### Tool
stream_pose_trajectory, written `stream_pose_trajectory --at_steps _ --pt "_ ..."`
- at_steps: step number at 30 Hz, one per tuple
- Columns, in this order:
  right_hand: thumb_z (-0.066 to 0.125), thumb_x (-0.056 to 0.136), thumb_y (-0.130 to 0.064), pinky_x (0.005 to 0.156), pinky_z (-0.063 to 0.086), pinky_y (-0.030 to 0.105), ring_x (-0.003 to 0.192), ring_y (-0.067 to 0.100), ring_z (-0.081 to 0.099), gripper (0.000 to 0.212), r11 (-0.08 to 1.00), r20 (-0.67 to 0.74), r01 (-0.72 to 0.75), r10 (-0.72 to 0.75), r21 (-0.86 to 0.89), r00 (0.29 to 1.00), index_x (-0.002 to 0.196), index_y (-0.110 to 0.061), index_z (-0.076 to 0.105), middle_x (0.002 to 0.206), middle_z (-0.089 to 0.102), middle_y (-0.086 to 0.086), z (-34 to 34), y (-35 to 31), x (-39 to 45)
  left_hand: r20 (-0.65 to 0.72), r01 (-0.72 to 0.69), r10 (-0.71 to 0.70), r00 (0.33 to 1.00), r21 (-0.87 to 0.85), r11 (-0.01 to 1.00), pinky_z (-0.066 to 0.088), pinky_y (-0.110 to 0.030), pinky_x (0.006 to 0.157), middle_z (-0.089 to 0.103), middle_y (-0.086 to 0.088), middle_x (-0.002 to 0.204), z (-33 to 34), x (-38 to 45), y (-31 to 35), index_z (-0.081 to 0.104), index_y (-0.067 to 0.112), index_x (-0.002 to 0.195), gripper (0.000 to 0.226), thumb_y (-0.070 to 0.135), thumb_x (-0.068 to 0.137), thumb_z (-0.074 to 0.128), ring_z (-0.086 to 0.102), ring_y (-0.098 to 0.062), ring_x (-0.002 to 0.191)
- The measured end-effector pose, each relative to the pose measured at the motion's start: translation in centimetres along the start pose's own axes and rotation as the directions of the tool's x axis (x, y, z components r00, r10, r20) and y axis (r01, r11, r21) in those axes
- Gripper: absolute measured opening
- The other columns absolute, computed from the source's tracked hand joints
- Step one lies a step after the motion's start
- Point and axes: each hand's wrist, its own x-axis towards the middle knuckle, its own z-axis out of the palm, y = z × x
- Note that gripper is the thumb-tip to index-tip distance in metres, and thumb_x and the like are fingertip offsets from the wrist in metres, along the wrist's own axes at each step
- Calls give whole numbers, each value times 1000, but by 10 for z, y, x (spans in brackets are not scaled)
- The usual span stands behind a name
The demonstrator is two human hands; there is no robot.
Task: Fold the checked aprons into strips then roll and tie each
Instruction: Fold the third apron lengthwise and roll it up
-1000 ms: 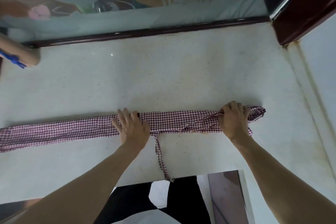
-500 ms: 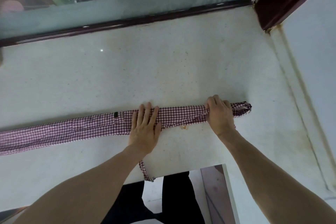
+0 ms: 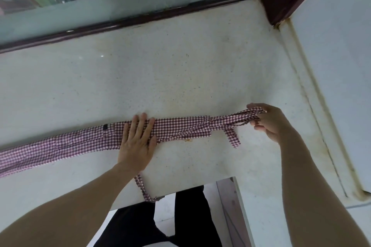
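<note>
Checked apron [image 3: 180, 128], a maroon-and-white gingham cloth folded into a long narrow strip, lies across the pale speckled stone tabletop [image 3: 180, 78], parallel to its near edge. One thin tie [image 3: 143, 188] trails over that near edge. The left hand [image 3: 138, 140] presses flat on the strip, fingers straight. Toward the right edge, the right hand [image 3: 270, 122] pinches the bunched ties in curled fingers. A dark frame [image 3: 128, 23] lines the far edge.

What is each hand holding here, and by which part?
The right hand pinches the red-and-white checked fabric apron strip by its right-end ties. The left hand only presses flat on its middle.
</note>
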Motion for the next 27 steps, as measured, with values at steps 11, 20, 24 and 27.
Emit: stream_pose_trajectory --at_steps 11,20,24,27 --pt "27 78 32 75 59 28 79 21 68 61 791 68 76 -148 608 987 59 -13 64 77 69 8 12 34 -3 10 10 -10 1000 9 1000 1 -48 122 -7 -3 164 -1 0 0 1 23 157 62 49 101 5 -10 -23 151" --pt "48 74 21 80 53 26 102 26 66 32 970 -465 241 -208 12 861 66 -8 58 94 72 -2 23 49 -13 28 34 -33 999 -30 999 -3 -46 122 -12 0 164 -1 1 1 -4 26 156 62 51 100 6 -15 -20 150" --pt "56 81 6 85 49 20 97 14 54 25 961 -665 266 -250 -80 704 101 -8 61 112 59 6 35 42 -29 33 42 -41 999 -53 998 -2 -48 122 -11 1 164 -2 2 2 -1 26 157 63 51 99 5 -15 -20 150" --pt "62 79 -6 90 48 45 100 21 53 21 724 -499 522 -689 -450 526 100 -8 61 108 57 8 60 46 -40 39 68 -64 997 -91 994 -1 -51 122 -5 -2 164 -3 4 10 5 24 157 65 49 98 7 -12 -23 150"
